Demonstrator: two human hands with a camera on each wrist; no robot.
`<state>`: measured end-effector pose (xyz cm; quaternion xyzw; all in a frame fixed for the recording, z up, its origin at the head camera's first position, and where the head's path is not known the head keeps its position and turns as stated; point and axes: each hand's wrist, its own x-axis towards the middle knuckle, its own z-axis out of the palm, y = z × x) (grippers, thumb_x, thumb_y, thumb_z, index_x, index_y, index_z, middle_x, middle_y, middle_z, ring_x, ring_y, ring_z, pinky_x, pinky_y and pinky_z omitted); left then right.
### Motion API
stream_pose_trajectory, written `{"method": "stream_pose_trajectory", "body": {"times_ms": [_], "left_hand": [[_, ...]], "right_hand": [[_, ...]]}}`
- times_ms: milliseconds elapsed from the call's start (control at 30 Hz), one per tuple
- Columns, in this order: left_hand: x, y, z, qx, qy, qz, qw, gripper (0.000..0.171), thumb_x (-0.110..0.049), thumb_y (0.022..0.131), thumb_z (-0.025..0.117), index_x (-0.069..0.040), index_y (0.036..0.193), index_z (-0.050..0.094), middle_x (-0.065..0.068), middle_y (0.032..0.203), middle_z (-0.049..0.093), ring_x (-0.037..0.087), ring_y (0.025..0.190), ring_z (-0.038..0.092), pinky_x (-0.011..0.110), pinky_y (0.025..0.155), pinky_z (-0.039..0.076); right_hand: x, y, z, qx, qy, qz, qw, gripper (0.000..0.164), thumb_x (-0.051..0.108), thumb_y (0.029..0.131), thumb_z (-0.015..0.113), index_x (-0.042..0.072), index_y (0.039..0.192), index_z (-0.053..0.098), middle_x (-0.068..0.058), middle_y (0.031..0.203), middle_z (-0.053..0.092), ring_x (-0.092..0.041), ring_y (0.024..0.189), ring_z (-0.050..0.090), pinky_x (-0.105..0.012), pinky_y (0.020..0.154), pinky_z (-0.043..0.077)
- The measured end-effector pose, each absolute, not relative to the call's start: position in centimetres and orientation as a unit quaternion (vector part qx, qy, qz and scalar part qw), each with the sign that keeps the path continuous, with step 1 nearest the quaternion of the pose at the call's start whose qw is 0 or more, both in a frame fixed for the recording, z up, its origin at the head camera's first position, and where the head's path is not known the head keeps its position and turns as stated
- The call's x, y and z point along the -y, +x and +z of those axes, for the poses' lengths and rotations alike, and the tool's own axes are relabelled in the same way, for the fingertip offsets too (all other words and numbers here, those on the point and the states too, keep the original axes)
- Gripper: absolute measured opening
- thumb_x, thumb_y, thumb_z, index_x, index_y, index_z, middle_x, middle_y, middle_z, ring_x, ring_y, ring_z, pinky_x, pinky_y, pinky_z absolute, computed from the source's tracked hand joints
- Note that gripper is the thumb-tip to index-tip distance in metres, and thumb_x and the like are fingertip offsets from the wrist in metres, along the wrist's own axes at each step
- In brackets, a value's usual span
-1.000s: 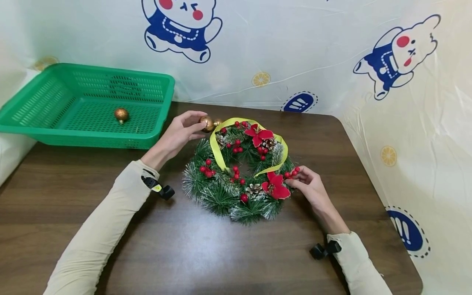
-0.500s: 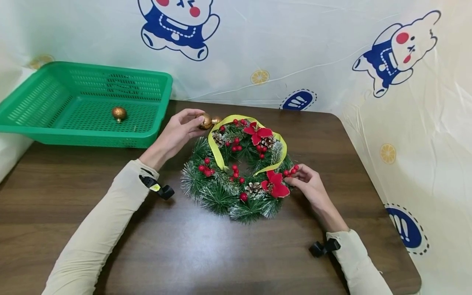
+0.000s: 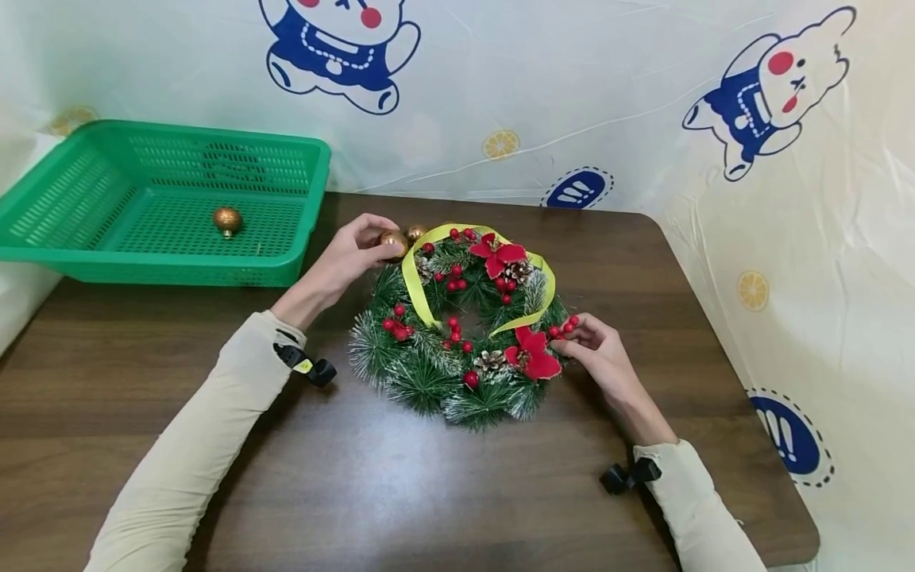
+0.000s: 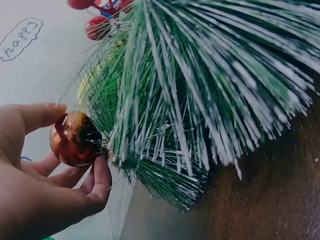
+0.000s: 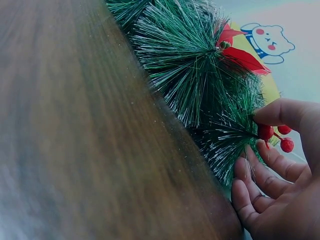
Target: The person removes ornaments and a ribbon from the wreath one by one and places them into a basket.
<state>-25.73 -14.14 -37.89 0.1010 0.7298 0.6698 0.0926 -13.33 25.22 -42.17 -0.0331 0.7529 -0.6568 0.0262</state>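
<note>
A green Christmas wreath (image 3: 422,380) with snowy tips, red berries, poinsettias, pinecones and a yellow ribbon (image 3: 418,298) lies on the table. At its upper left, my left hand (image 3: 348,253) pinches a shiny gold bauble (image 3: 392,243). In the left wrist view this bauble (image 4: 75,139) sits between thumb and fingers, against the needles. A second gold bauble (image 3: 416,232) shows just beyond, next to the ribbon. On the wreath's right edge my right hand (image 3: 599,356) grips a branch, thumb and fingertips around it by a sprig of red berries (image 5: 266,132).
A green plastic basket (image 3: 179,270) stands at the back left, one gold bauble (image 3: 227,221) inside. The brown wooden table (image 3: 400,492) ends at a printed white sheet (image 3: 572,87) behind and to the right.
My left hand has turned its bauble slightly, shifting it a little left and toward me; the second bauble shows more clearly. My right hand keeps its place on the wreath.
</note>
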Motion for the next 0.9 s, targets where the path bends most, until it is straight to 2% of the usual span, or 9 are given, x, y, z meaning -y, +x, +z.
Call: {"method": "stream_pose_trajectory", "body": {"times_ms": [100,267,400,533,767,900], "left_hand": [[14.0,-25.7,-37.7,-0.749,0.111,0.646,0.097,0.042,-0.026,0.095,0.069,-0.008,0.129,0.052,0.008,0.116,0.062,0.019,0.103,0.058,0.038,0.091,0.05],[13.8,-26.1,-37.2,-0.711,0.114,0.686,0.107,0.041,-0.028,0.099,0.064,-0.006,0.131,0.051,0.006,0.118,0.058,0.019,0.106,0.058,0.041,0.097,0.049],[13.6,-26.4,-36.8,-0.662,0.113,0.732,0.112,0.036,-0.025,0.099,0.064,-0.006,0.126,0.053,0.005,0.112,0.058,0.017,0.1,0.06,0.038,0.094,0.051],[13.6,-26.7,-36.7,-0.618,0.112,0.767,0.129,0.035,-0.022,0.098,0.065,-0.005,0.126,0.051,0.008,0.109,0.055,0.021,0.093,0.065,0.038,0.092,0.053],[13.4,-27.3,-36.9,-0.542,0.083,0.829,0.111,0.035,-0.015,0.096,0.067,-0.003,0.125,0.051,0.011,0.118,0.051,0.025,0.093,0.065,0.037,0.091,0.054],[13.1,-27.6,-36.9,-0.53,0.079,0.837,0.115,0.033,-0.014,0.096,0.068,-0.004,0.123,0.053,0.011,0.116,0.051,0.025,0.09,0.066,0.036,0.087,0.055]], "right_hand": [[-25.3,-13.2,-42.2,-0.751,-0.033,-0.659,0.027,0.019,0.003,0.089,0.072,-0.003,0.099,0.056,-0.006,0.089,0.068,-0.01,0.077,0.064,-0.024,0.073,0.056],[-25.4,-13.1,-42.2,-0.756,-0.032,-0.654,0.025,0.019,0.003,0.089,0.072,-0.003,0.098,0.056,-0.003,0.087,0.068,-0.011,0.076,0.064,-0.024,0.072,0.055],[-25.3,-13.3,-42.2,-0.761,-0.039,-0.647,0.027,0.02,0.005,0.09,0.071,-0.004,0.1,0.056,-0.003,0.088,0.069,-0.013,0.077,0.063,-0.024,0.072,0.055],[-25.1,-13.5,-42.3,-0.766,-0.042,-0.64,0.034,0.022,0.007,0.091,0.071,-0.005,0.102,0.056,-0.002,0.09,0.07,-0.014,0.079,0.064,-0.023,0.073,0.055],[-25.1,-13.5,-42.4,-0.771,-0.043,-0.634,0.034,0.024,0.007,0.09,0.072,-0.005,0.103,0.056,-0.003,0.092,0.07,-0.015,0.081,0.065,-0.023,0.073,0.054],[-25.4,-13.5,-42.3,-0.774,-0.042,-0.631,0.024,0.023,0.007,0.09,0.073,-0.005,0.102,0.056,-0.002,0.091,0.07,-0.015,0.081,0.065,-0.023,0.073,0.054]]}}
